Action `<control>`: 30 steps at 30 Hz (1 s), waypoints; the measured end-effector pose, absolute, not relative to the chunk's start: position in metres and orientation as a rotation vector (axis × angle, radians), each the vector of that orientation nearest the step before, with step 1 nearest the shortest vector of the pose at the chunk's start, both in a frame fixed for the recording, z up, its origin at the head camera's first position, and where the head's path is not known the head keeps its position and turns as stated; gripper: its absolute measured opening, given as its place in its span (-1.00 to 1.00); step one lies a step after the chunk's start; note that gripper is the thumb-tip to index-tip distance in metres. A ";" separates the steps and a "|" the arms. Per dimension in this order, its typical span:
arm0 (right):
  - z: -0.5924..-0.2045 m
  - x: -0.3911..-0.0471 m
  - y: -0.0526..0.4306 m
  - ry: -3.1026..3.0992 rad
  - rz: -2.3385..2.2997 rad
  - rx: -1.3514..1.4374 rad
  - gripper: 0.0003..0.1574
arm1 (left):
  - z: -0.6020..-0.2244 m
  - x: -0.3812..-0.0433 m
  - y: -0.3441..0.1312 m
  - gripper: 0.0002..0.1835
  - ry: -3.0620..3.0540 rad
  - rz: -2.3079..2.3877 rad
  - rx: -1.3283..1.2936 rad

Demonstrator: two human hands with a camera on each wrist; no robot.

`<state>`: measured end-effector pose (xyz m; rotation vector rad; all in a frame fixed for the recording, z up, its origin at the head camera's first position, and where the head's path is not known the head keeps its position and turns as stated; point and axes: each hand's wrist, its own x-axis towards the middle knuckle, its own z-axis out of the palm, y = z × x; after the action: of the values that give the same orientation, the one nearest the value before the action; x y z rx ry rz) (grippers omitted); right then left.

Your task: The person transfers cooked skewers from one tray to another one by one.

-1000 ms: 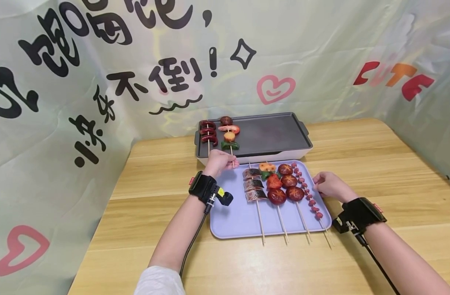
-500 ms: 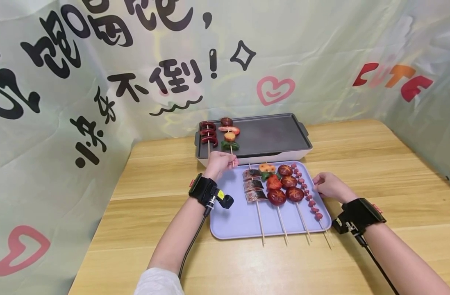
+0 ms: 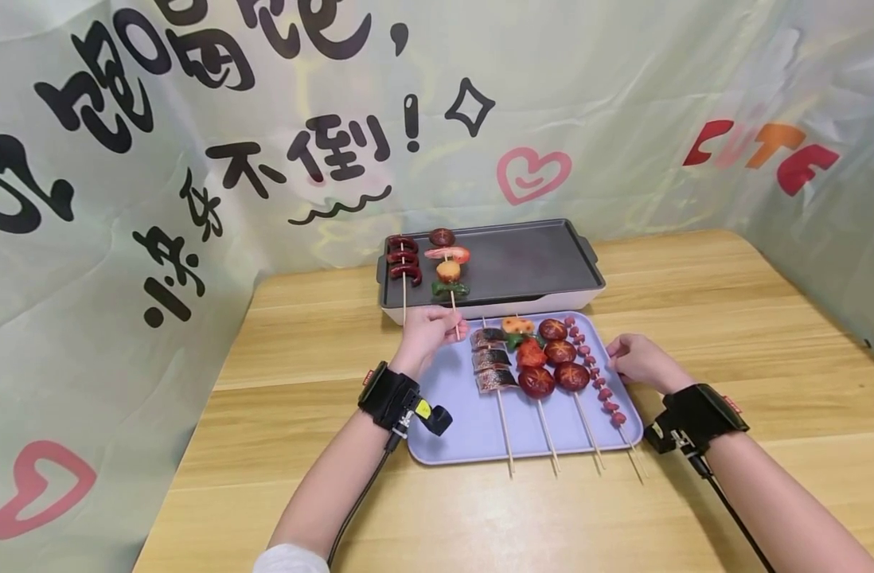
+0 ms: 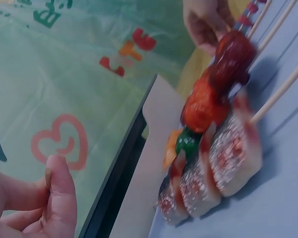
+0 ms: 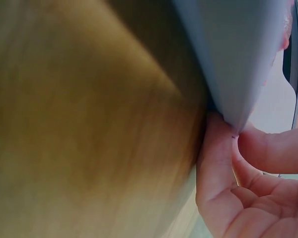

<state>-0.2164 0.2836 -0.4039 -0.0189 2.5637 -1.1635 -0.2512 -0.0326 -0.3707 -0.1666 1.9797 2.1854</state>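
Observation:
My left hand (image 3: 430, 330) pinches the stick of a mixed skewer (image 3: 448, 271), which carries a mushroom, a shrimp, a round yellow piece and green pepper. Its food lies over the left part of the grill pan (image 3: 526, 259), just right of a sausage skewer (image 3: 405, 274). In the left wrist view thumb and finger meet at the lower left. On the right, my right hand (image 3: 641, 360) grips the edge of the lavender tray (image 3: 447, 426); the right wrist view shows thumb and fingers (image 5: 216, 163) on either side of the tray's corner.
The tray bears a fish skewer (image 3: 496, 380), a skewer of vegetables and mushroom (image 3: 536, 383), a mushroom skewer (image 3: 572, 376) and a skewer of small red pieces (image 3: 605, 394). Their sticks overhang its near edge. Behind the pan hangs a printed cloth (image 3: 623, 175).
My left hand has drawn back a little toward me over the tray, and the mixed skewer has shifted slightly the same way. The right hand stays at the tray's edge.

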 end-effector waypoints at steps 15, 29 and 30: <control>-0.405 -0.217 0.284 2.564 -1.176 -0.025 -0.75 | -0.378 -0.216 -0.037 -0.76 2.003 2.200 -0.072; -0.403 -0.215 0.282 2.569 -1.162 -0.014 -0.75 | -0.389 -0.174 -0.041 -0.76 1.994 2.178 0.089; -0.403 -0.215 0.282 2.569 -1.161 -0.017 -0.75 | -0.390 -0.172 -0.042 -0.76 1.991 2.185 0.093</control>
<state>-0.2155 0.2825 -0.4031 -0.0170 2.5690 -1.1607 -0.1720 -0.0416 -0.3896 0.0926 1.9913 2.1849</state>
